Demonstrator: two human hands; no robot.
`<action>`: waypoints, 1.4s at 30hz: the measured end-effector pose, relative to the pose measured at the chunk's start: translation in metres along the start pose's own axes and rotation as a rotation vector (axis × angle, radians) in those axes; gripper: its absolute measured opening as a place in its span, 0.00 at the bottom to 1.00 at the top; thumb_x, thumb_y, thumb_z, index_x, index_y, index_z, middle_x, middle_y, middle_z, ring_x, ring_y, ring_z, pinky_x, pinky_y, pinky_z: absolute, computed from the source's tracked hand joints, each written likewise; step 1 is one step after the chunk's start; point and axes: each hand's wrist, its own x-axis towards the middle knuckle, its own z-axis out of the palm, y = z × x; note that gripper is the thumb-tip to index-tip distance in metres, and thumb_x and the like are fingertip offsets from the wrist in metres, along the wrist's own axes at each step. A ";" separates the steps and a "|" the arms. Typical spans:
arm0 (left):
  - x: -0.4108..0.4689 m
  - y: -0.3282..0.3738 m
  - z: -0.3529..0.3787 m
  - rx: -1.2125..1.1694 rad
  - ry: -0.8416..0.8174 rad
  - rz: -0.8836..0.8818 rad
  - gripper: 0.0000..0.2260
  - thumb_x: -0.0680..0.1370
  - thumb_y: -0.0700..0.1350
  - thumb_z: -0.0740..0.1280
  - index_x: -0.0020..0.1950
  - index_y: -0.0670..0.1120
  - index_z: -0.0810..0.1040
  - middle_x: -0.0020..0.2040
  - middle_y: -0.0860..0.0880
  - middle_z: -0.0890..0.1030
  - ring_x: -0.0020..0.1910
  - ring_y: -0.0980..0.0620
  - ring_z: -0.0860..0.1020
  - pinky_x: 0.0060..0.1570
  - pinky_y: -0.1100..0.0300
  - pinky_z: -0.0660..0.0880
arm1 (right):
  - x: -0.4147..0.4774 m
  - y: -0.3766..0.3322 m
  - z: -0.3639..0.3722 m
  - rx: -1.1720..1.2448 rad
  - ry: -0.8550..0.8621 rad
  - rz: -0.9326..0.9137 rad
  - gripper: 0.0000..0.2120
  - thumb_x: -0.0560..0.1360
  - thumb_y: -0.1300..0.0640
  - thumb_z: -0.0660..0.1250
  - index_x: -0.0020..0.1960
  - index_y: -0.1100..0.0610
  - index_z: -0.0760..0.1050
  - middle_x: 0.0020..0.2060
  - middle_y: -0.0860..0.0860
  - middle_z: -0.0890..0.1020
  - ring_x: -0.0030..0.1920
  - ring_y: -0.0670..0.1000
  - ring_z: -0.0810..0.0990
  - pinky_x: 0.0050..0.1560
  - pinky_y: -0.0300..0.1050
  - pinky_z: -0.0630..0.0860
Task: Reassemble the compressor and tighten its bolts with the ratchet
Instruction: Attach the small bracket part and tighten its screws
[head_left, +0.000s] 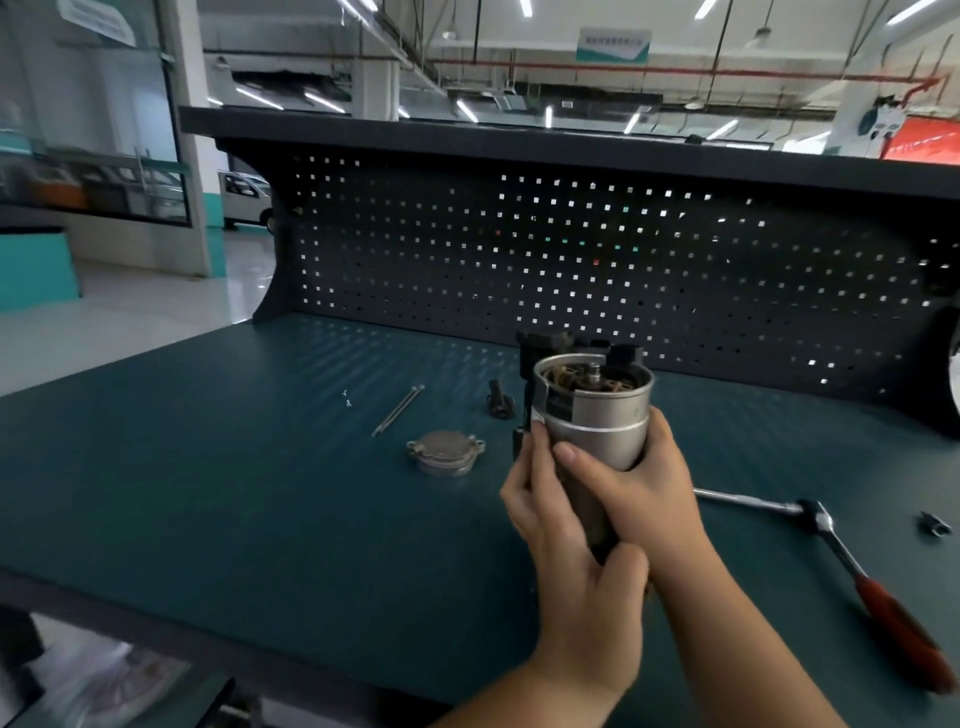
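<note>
Nearest, both hands are wrapped round the compressor (597, 415), which is lifted off the worktop (208, 493) with its open end tilted up and away. The left hand (569, 551) curls round the lower part and the black fitting on its side, and the right hand (647, 486) grips the silver barrel. To do this step well, I would judge it best to stand the barrel steady, open end up. The cover's ears should then be lined up with the bolt holes before anything is threaded.

The ratchet (857, 566) lies untouched to the right, its red handle toward the viewer. Further out on the left lies the round cover (447, 451). Beyond it are two long bolts (397, 410) side by side, with a small dark part (500, 401) near the barrel. The pegboard (571, 249) closes the back.

The compressor's lower end is hidden in the palms. The parts inside its open mouth are too blurred to name, and a dark bit (933, 524) at far right is too small to identify.
</note>
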 end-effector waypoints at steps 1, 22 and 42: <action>-0.001 -0.002 -0.005 -0.002 -0.005 0.016 0.36 0.61 0.48 0.59 0.71 0.58 0.58 0.66 0.60 0.59 0.68 0.62 0.64 0.63 0.67 0.68 | 0.001 0.001 -0.003 0.002 -0.040 0.000 0.36 0.51 0.39 0.80 0.55 0.48 0.71 0.48 0.45 0.82 0.46 0.38 0.80 0.43 0.33 0.75; 0.077 -0.033 -0.078 0.245 -0.048 0.152 0.31 0.64 0.54 0.78 0.60 0.75 0.67 0.58 0.71 0.75 0.60 0.68 0.73 0.53 0.78 0.68 | 0.003 0.007 -0.047 0.131 -0.297 0.078 0.45 0.53 0.38 0.78 0.66 0.46 0.65 0.58 0.39 0.80 0.60 0.42 0.77 0.54 0.35 0.75; 0.062 -0.014 -0.070 0.044 -0.316 0.034 0.43 0.61 0.60 0.78 0.70 0.52 0.61 0.63 0.62 0.75 0.64 0.60 0.73 0.59 0.67 0.72 | 0.026 0.031 -0.061 0.227 -0.336 0.134 0.48 0.51 0.37 0.80 0.60 0.63 0.69 0.46 0.47 0.85 0.48 0.47 0.83 0.50 0.45 0.79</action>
